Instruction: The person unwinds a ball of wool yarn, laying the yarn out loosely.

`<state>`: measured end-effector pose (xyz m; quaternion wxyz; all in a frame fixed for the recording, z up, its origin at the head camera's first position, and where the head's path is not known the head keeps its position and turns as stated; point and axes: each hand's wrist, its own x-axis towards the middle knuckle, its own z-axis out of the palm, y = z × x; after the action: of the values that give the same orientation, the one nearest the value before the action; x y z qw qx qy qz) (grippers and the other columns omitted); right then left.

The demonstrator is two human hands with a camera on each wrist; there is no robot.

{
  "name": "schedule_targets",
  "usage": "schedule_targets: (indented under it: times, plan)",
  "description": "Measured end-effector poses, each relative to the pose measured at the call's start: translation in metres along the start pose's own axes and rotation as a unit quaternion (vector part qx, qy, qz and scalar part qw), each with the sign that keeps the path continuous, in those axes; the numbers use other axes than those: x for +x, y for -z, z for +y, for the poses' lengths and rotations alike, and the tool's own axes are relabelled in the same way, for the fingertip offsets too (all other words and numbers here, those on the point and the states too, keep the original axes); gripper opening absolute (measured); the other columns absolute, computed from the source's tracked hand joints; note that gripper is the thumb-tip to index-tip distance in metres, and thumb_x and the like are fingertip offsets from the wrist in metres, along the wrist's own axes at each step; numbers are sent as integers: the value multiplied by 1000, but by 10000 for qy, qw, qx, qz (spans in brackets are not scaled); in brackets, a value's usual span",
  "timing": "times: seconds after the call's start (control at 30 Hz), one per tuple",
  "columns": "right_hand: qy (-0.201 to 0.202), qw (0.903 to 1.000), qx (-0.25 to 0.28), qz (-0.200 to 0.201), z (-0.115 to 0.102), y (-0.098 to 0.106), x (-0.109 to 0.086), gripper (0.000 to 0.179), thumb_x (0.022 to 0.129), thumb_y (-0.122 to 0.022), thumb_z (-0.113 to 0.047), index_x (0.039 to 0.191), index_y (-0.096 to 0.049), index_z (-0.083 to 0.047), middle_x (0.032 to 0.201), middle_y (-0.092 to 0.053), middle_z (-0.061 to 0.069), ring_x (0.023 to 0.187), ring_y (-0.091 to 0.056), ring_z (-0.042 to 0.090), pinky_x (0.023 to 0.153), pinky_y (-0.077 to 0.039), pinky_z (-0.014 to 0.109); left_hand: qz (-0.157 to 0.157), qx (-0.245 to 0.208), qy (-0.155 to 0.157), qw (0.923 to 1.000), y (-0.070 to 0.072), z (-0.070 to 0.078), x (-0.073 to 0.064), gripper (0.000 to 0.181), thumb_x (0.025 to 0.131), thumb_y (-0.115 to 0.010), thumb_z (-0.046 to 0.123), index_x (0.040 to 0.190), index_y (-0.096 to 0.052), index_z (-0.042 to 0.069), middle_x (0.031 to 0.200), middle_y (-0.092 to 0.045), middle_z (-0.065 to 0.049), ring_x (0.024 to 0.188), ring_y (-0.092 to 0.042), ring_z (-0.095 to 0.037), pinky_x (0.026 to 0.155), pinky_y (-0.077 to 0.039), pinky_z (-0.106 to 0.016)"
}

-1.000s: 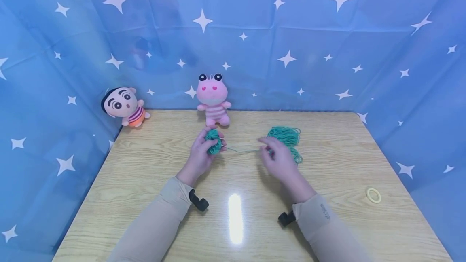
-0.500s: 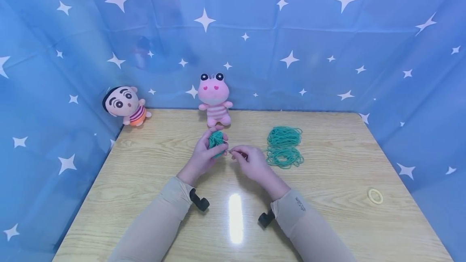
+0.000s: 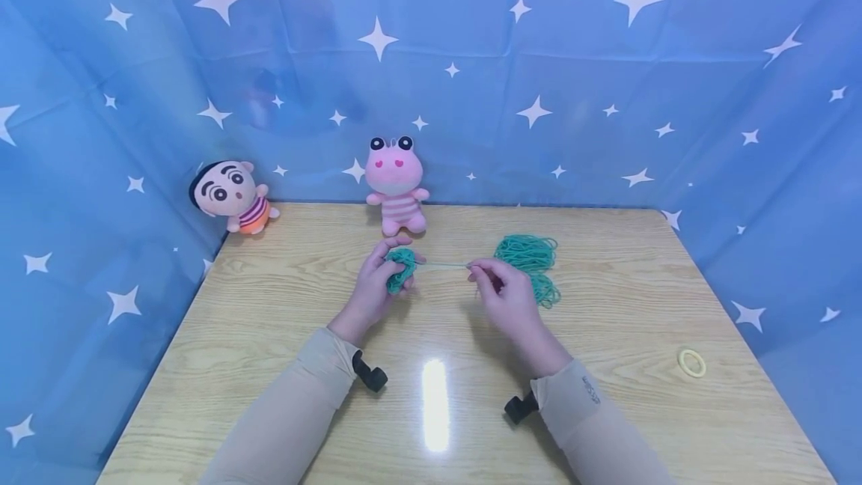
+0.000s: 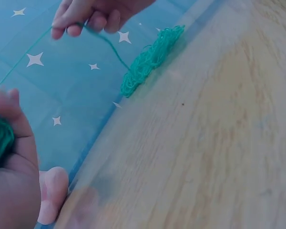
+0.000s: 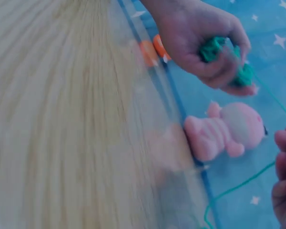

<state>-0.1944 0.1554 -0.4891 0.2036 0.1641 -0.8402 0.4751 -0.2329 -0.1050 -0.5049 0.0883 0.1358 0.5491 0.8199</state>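
Observation:
My left hand (image 3: 377, 275) grips a small ball of green yarn (image 3: 401, 269), its fingers and thumb curled round it. From the ball a strand of yarn (image 3: 441, 265) runs straight across to my right hand (image 3: 505, 289), where thumb and forefinger pinch it. Past those fingers the strand hangs slack and leads down to a loose green skein (image 4: 150, 62) on the table, plain in the left wrist view. In the head view my right hand covers part of that skein.
A pink frog-like plush (image 3: 396, 189) sits at the table's back edge, just behind my left hand. A dark-haired doll plush (image 3: 232, 197) leans at the back left corner. A pale yellow ring (image 3: 691, 363) lies on the wooden table (image 3: 606, 425) at the right. A blue starry curtain (image 3: 471, 36) surrounds the back.
My right hand came left from near the skein to the ball, then went back right, drawing the strand straight. The left hand stays in place and the ball has turned in it.

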Motion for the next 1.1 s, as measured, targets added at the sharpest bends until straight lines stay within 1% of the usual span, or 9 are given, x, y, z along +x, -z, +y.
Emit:
schedule_targets:
  times: [0.1, 0.2, 0.3, 0.43, 0.53, 0.7, 0.83, 0.97, 1.1]
  plan:
    - [-35, 9999, -26, 153, 5, 14, -3, 12, 107, -70, -8, 112, -81, -6, 93, -81, 7, 66, -57, 1, 57, -48, 16, 15, 133, -7, 9999, -1, 0, 0, 47, 102, -50, -2, 149, -44, -2, 102, -70, 1, 76, -58, -11, 62, -47, -23]
    - [-111, 9995, -23, 289, 10, 29, -4, 12, 107, -70, -7, 112, -81, -3, 94, -82, 11, 69, -58, -1, 58, -47, 13, 35, 221, -13, 9997, 0, -2, 1, 54, 101, -56, -8, 153, -41, -7, 102, -64, 1, 86, -64, -11, 71, -58, -23]
    - [-188, 9994, -4, 307, 15, 44, -7, 13, 107, -69, -6, 112, -81, -2, 96, -82, 14, 71, -58, -1, 59, -47, 13, 117, 239, 15, 9996, 0, -3, 1, 50, 100, -61, -11, 148, -46, -7, 107, -63, -2, 93, -70, -13, 81, -66, -23]
    - [-396, 9991, -120, 13, 23, 63, -12, 15, 109, -67, -10, 114, -81, -6, 97, -80, 14, 71, -57, 2, 60, -48, 15, 161, 296, 36, 9994, 0, -2, -1, 29, 99, -63, -11, 123, -57, 4, 122, -61, -8, 94, -70, -12, 78, -65, -22]
    - [-630, 9971, -326, -288, 29, 75, -15, 17, 111, -66, -16, 117, -81, -8, 98, -80, 14, 73, -62, 7, 62, -51, 18, 92, 366, 75, 9993, 0, -1, -2, 31, 97, -67, -11, 110, -55, 15, 124, -63, -10, 89, -66, -11, 71, -59, -21]
    - [-857, 9904, -879, -634, 40, 91, -21, 24, 113, -65, -21, 121, -79, -4, 100, -81, 13, 71, -63, 8, 61, -52, 22, -144, 422, 115, 9989, 2, -2, -3, 42, 91, -71, -10, 112, -52, 21, 101, -63, 3, 85, -63, -12, 68, -54, -22]
    - [-1012, 9804, -1454, -865, 49, 97, -25, 24, 113, -64, -22, 119, -79, -4, 94, -80, 11, 68, -56, 9, 60, -48, 25, -205, 251, 173, 9993, 4, -2, -3, 30, 100, -67, -1, 121, -54, 16, 95, -60, 4, 79, -61, -10, 62, -51, -21]
    - [-1394, 9652, -2005, -937, 53, 101, -26, 28, 113, -62, -23, 121, -79, -3, 101, -82, 13, 78, -65, 17, 68, -52, 30, 297, -48, 71, 9995, 4, -2, -1, 19, 110, -61, 10, 126, -55, 2, 89, -60, 4, 74, -57, -8, 57, -49, -18]
    - [-1911, 9491, -2360, -835, 58, 106, -26, 33, 113, -58, -26, 125, -78, -2, 114, -82, 18, 90, -74, 28, 72, -56, 36, 994, 307, -176, 9944, 6, -4, 3, 25, 112, -64, 18, 128, -62, -1, 88, -63, 2, 76, -59, -8, 60, -55, -18]
